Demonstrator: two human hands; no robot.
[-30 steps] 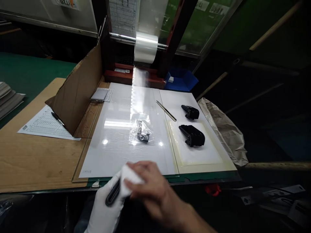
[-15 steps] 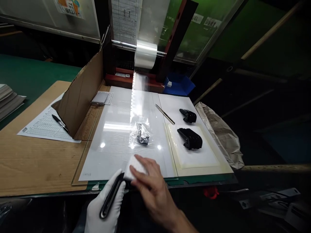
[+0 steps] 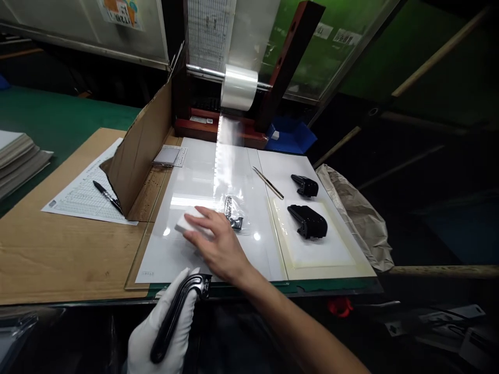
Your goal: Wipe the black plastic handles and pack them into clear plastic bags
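My left hand point(image 3: 163, 332), in a white glove, is closed around a glossy black curved handle point(image 3: 175, 314) at the table's front edge; the handle's hooked end points up and right. My bare right hand point(image 3: 218, 241) is over the glass-topped white sheet point(image 3: 163, 259), fingers closed on a white wiping pad point(image 3: 195, 222). Just beyond its knuckles, a clear plastic bag point(image 3: 237, 202) holds a black part point(image 3: 236, 222), partly hidden by the hand. The bag joins a strip of film running back to a roll of clear bags point(image 3: 239, 88).
Two black molded parts point(image 3: 307, 221) lie at right, near a thin pointed tool point(image 3: 268, 183). A cardboard divider point(image 3: 142, 150) stands at left beside a pen point(image 3: 107, 196) on a printed form point(image 3: 83, 195). A blue bin point(image 3: 292, 136) sits at the back.
My right hand has moved the white pad off the black handle, forward and left onto the glass-covered sheet. My left hand still holds the handle, slightly lower. The view has shifted a little.
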